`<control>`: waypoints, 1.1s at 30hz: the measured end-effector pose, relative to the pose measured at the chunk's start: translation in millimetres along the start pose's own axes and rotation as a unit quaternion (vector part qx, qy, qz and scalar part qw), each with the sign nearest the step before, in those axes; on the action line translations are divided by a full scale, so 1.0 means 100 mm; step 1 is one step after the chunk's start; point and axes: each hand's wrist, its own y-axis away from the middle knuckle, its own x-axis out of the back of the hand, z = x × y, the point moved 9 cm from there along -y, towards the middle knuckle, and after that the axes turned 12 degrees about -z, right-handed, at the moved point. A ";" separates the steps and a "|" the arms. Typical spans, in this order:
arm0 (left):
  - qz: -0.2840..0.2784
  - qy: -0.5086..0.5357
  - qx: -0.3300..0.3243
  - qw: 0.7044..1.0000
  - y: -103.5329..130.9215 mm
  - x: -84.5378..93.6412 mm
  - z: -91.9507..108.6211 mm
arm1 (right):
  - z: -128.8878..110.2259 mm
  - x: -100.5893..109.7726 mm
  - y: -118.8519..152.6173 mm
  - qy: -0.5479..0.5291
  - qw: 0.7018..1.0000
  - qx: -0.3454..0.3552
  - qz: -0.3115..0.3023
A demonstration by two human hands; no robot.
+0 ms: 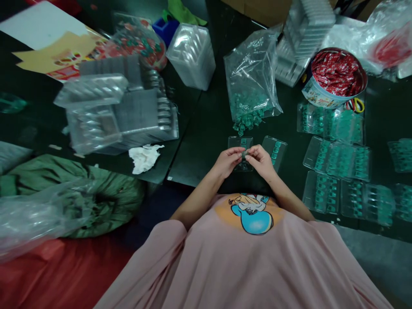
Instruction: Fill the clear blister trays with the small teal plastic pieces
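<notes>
My left hand (228, 162) and my right hand (260, 160) meet over a clear plastic blister tray (236, 142) with green pieces in its slots. Thumbs and fingertips of both hands pinch together around a small piece (243, 154), greenish and partly hidden, too small to name. Beside my right hand lies a second clear tray (276, 150) with a row of green pieces. Just beyond my hands, small green plastic pieces (247, 120) spill from the mouth of a clear plastic bag (254, 73).
Stacked clear trays (138, 111) stand at left, near a crumpled white tissue (144, 159) and a clear container (192, 56). At right are several filled green trays (341, 159), a round tin (325, 98) of red packets, and scissors (357, 104). A green sack (109, 193) lies lower left.
</notes>
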 end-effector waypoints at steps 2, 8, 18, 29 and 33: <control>-0.009 0.007 0.009 1.000 0.01 -0.02 -0.04 | 0.04 0.02 0.00 -0.018 1.000 -0.016 0.014; -0.021 -0.010 -0.030 0.999 0.05 -0.10 0.02 | 0.26 0.02 0.00 -0.145 0.985 -0.076 0.057; -0.038 -0.054 -0.070 0.995 0.07 -0.19 0.07 | 0.43 -0.03 0.03 -0.257 0.954 -0.128 0.087; 0.042 -0.216 -0.141 0.965 0.10 -0.04 0.29 | 0.37 -0.05 0.02 -0.181 0.976 -0.116 0.043; 0.045 -0.261 -0.124 0.956 0.14 0.05 0.22 | 0.33 0.07 0.05 -0.097 0.991 -0.089 0.013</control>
